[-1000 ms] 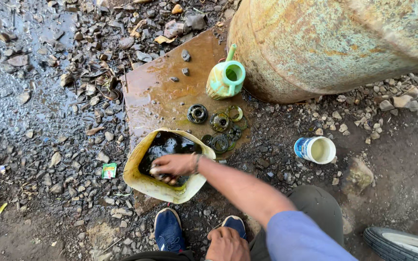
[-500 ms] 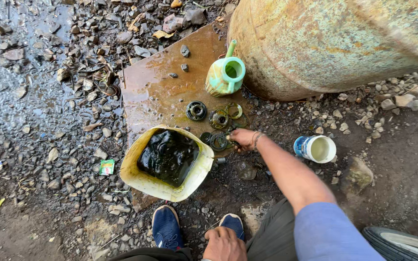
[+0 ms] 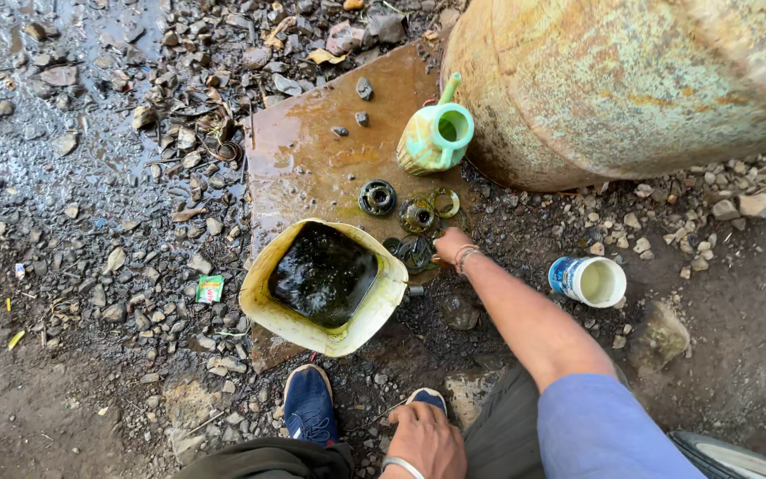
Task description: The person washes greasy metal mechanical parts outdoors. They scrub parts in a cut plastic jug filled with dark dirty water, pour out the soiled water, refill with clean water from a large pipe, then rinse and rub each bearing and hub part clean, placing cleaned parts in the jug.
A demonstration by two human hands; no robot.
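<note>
**Oily parts on a rusted plate, wet gravel ground**

The ground [image 3: 90, 222] is seen to be dark, wet gravel with scattered stones and dead leaves; a drier dirt patch lies at lower right. A rusted metal plate [image 3: 312, 160], slick with liquid, is laid flat on the gravel. A large corroded drum [image 3: 622, 80] is set at the plate's upper right edge, and a green jug [image 3: 436, 137] stands just beside it on the plate.

A cut yellow container [image 3: 325, 288], filled with black oily liquid, is placed at the plate's near edge. Several round, greasy metal parts [image 3: 377, 197] are laid out between the jug and the container.

The right hand [image 3: 450, 247] is stretched out to the nearest dark round part [image 3: 414, 253], just beside the container. The fingers are curled down at that part and appear to touch it; whether it is gripped cannot be told. The left hand [image 3: 425, 439] is rested near the knee, loosely bent, nothing held.

A white tub [image 3: 589, 281] is set on the dirt, well apart from the plate. Blue shoes [image 3: 309, 404] are planted below the container.
</note>
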